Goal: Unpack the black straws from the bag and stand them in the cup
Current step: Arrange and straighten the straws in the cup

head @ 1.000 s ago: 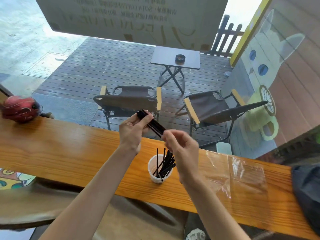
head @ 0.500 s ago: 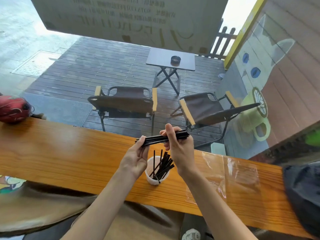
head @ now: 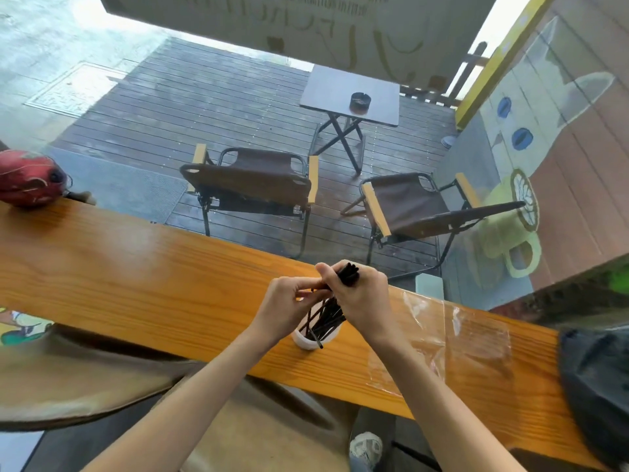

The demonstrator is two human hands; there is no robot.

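A small white cup [head: 308,339] stands on the wooden counter [head: 136,277] with several black straws [head: 325,320] leaning in it. Right above the cup my right hand [head: 362,298] grips a bundle of black straws [head: 348,272], its top end sticking up past my fingers and its lower end pointing down into the cup. My left hand [head: 289,306] is beside it on the left, its fingers curled and pinching at the bundle's lower part. The clear plastic bag [head: 459,345] lies flat on the counter to the right.
A red round object [head: 29,178] sits at the counter's far left end. A dark cloth or bag [head: 599,379] lies at the right end. Behind the counter is a window pane; folding chairs and a small table stand outside.
The bundle has turned from lying level between both hands to upright, and both hands have come down with it close over the cup.
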